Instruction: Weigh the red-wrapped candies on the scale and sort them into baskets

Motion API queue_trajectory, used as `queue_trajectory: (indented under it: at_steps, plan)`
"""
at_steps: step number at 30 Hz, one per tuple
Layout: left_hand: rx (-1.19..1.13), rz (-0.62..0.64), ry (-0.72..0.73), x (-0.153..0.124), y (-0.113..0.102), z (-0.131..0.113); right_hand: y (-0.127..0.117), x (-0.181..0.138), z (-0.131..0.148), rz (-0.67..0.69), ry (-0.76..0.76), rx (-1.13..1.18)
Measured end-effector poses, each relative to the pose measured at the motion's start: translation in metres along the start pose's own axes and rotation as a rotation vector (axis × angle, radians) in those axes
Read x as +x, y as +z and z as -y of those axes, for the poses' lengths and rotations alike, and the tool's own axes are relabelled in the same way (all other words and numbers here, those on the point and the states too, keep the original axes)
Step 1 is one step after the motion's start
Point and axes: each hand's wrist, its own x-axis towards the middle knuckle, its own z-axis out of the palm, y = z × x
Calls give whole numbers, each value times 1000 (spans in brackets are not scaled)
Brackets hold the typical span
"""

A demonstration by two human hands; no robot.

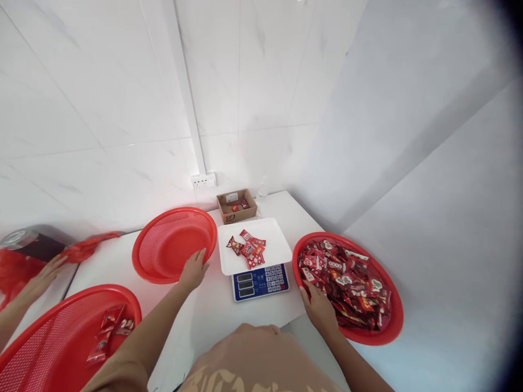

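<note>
My left hand (pixel 193 271) grips the right-hand rim of a round red plastic basket (pixel 143 231), fingers over its edge. On the right, my right hand (pixel 320 309) is closed on the near left rim of another red basket (pixel 395 326), heaped with small red snack packets (pixel 347 280). Between my hands stands a digital scale (pixel 261 283) with a blue keypad panel. Several red packets (pixel 251 249) lie on its white tray (pixel 278 239).
Behind the scale is a small cardboard box (pixel 233 213) holding some packets. At lower left, a third red basket (pixel 61 310) contains a few packets. Another person's hand (pixel 47 276) reaches toward red plastic bags (pixel 87 247) on the left. White walls bound the table (pixel 212 321).
</note>
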Motion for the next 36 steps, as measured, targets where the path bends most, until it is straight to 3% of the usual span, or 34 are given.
queue_trajectory:
  at_steps: [3,6,11,15,21,27,33,36]
  plan:
    - [56,-83,173,8,10,-32,1,0,0,0,4,4]
    - [56,-9,326,20,17,-67,3,1,-2,-26,-11,7]
    - [100,153,314,41,27,-110,4,1,-4,-29,-14,15]
    - [133,193,361,51,33,-124,4,0,-3,-38,-3,24]
    - [58,135,367,56,33,-118,1,0,0,-15,16,49]
    - [-52,31,285,57,22,-105,-1,0,1,6,21,51]
    - [-105,-239,89,47,-20,-56,0,0,-1,-27,17,62]
    - [6,-285,-48,40,-37,-28,1,0,-1,-22,14,61]
